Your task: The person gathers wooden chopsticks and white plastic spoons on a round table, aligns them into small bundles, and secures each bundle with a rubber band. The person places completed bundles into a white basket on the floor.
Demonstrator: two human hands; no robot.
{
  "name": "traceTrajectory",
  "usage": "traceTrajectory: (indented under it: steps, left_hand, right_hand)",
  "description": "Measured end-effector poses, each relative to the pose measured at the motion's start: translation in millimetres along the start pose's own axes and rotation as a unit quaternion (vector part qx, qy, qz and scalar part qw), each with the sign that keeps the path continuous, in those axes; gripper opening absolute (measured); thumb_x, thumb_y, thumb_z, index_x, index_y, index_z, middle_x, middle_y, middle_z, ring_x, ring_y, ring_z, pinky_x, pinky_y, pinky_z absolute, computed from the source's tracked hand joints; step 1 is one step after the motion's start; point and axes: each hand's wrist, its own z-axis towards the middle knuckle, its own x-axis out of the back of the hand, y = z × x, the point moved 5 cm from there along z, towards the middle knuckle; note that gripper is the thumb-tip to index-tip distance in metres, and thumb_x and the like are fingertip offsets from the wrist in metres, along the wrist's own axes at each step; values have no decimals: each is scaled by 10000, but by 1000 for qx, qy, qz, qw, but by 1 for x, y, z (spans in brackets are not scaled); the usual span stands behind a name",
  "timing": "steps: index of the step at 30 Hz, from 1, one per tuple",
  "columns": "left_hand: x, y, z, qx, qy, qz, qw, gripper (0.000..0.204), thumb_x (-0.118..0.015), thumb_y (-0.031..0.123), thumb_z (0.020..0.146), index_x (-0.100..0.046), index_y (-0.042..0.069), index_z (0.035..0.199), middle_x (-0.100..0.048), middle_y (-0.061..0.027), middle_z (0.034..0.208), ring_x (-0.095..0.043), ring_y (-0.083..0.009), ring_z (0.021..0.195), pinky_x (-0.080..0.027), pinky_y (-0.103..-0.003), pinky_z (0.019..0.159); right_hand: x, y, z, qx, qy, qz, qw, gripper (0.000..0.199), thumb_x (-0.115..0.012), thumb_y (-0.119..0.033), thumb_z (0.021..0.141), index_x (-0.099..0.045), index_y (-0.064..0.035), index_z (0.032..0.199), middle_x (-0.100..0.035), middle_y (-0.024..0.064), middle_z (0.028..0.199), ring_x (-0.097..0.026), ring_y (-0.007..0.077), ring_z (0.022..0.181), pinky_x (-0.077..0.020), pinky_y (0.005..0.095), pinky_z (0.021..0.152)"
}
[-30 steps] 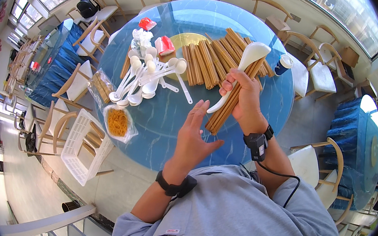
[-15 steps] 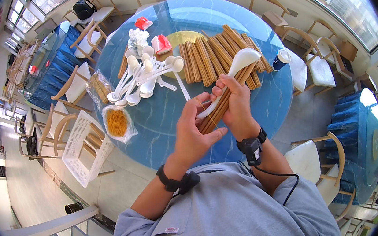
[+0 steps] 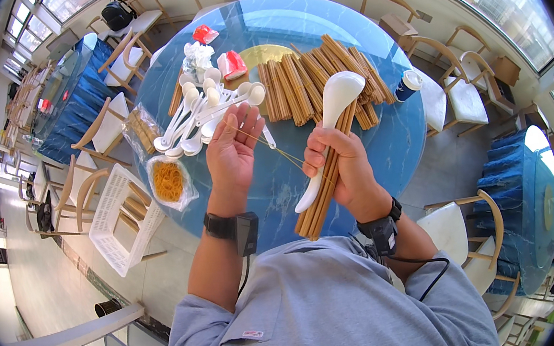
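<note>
My right hand (image 3: 342, 165) grips a bundle of brown chopsticks (image 3: 320, 212) together with a white ladle (image 3: 340, 99), whose bowl points up and away from me. A thin yellow rubber band (image 3: 281, 152) runs taut from this bundle to my left hand (image 3: 233, 154). The left palm faces up, with the band caught at its fingers. Beyond the left hand lies a heap of white ladles (image 3: 197, 117). Bundled chopsticks (image 3: 320, 74) are piled past the right hand. More rubber bands (image 3: 169, 181) fill a plastic-lined container left of my left hand.
All this stands on a round blue marbled table (image 3: 253, 207). A blue-and-white cup (image 3: 408, 86) is near its right edge. Red-and-white packets (image 3: 232, 64) lie at the back. A white basket (image 3: 114, 245) with chopsticks is at the left, and chairs (image 3: 433, 102) surround the table.
My left hand has moved away from the bundle, up and to the left, turning palm up and stretching the rubber band. The lower ends of the chopsticks and ladle are now uncovered.
</note>
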Motion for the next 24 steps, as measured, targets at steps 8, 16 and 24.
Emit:
traceTrajectory:
  steps: [8,16,24]
  left_hand:
    - [11,-16,-10,109,-161,-156,968,403,-490,16,1069,-577,-76,1452,-739,-186,1283,-568,-146,759,-481,-280,675]
    - [-10,-29,-54,20,-301,175,937,492,-676,-15,1026,-659,74,1509,-608,-238,1571,-749,-318,1224,-476,-202,455]
    - [-51,-13,-95,-3,-457,380,804,837,-942,-64,731,-693,133,1505,-535,-173,1666,-595,-288,1467,-624,-269,812]
  right_hand:
    - [41,11,13,-87,43,210,973,141,-669,-122,1048,-531,-112,1074,-568,6,826,-568,139,685,-492,355,656]
    - [46,13,10,-109,20,290,951,149,-663,-177,1075,-533,-116,1035,-596,-7,828,-597,141,714,-505,381,689]
    - [62,12,16,-64,102,264,957,200,-653,-199,1090,-567,-86,951,-605,0,793,-607,133,679,-538,361,687]
